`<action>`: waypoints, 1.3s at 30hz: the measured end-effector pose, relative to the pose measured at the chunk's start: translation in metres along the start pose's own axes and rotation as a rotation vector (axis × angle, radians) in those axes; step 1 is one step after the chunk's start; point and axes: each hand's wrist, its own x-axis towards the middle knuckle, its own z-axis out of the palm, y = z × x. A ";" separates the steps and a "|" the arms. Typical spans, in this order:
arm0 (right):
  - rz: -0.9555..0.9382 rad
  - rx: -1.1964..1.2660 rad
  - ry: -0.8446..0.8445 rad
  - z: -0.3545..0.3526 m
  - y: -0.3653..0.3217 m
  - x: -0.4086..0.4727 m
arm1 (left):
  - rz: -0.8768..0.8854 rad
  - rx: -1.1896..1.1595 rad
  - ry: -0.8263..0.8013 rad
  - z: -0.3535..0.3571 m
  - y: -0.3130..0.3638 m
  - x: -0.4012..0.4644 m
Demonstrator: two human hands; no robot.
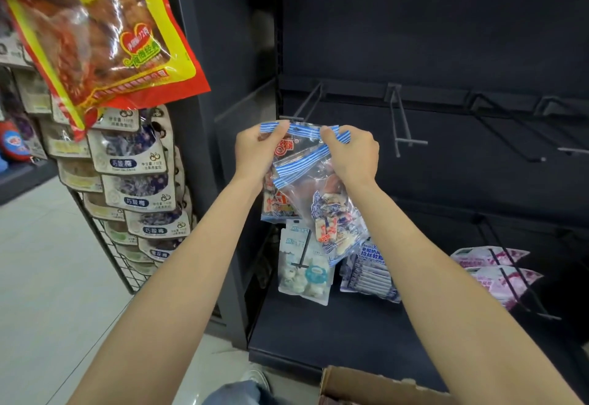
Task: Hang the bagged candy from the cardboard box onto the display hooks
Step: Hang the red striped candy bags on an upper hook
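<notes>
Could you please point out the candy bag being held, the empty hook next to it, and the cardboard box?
candy bag [318, 188]: head view, clear front panel.
empty hook [402, 119]: head view, middle of its prong.
cardboard box [366, 384]: head view, open top flap.

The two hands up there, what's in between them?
In the head view, the blue-striped top of a clear candy bag stretches between the left hand and right hand; both pinch it.

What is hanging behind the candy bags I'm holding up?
Behind the candy bags hangs a white packet on a lower hook, its top covered. Beside it, a blue-and-white packet shows partly.
</notes>
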 end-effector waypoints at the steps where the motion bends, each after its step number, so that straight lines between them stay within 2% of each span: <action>1: -0.003 -0.012 0.008 0.002 0.002 0.001 | 0.007 0.015 -0.001 0.001 -0.004 0.002; 9: 0.006 -0.086 0.127 0.015 0.014 0.015 | 0.072 0.057 -0.064 0.017 -0.026 0.038; 12: 0.020 -0.069 0.169 0.022 0.017 0.024 | 0.077 0.141 -0.070 0.030 -0.030 0.066; 17: -0.038 0.016 0.149 0.024 0.024 0.021 | -0.024 0.269 -0.103 0.041 -0.041 0.106; 20: -0.091 0.102 0.143 0.018 0.029 0.006 | -0.036 0.180 -0.128 0.034 -0.030 0.089; 22: -0.125 0.126 0.147 0.011 0.031 -0.006 | -0.117 0.068 -0.147 0.015 -0.022 0.061; 24: -0.153 0.141 0.152 0.004 0.032 -0.018 | -0.181 0.050 -0.168 -0.009 -0.019 0.025; 29: -0.250 0.171 0.118 -0.009 0.030 -0.045 | -0.190 0.036 -0.448 -0.044 -0.012 -0.050; 36: -0.329 0.141 0.023 -0.022 0.029 -0.053 | -0.044 0.098 -0.358 -0.040 -0.007 -0.068; 39: -0.345 0.009 -0.054 -0.028 0.033 -0.049 | 0.048 0.154 -0.265 -0.037 -0.009 -0.069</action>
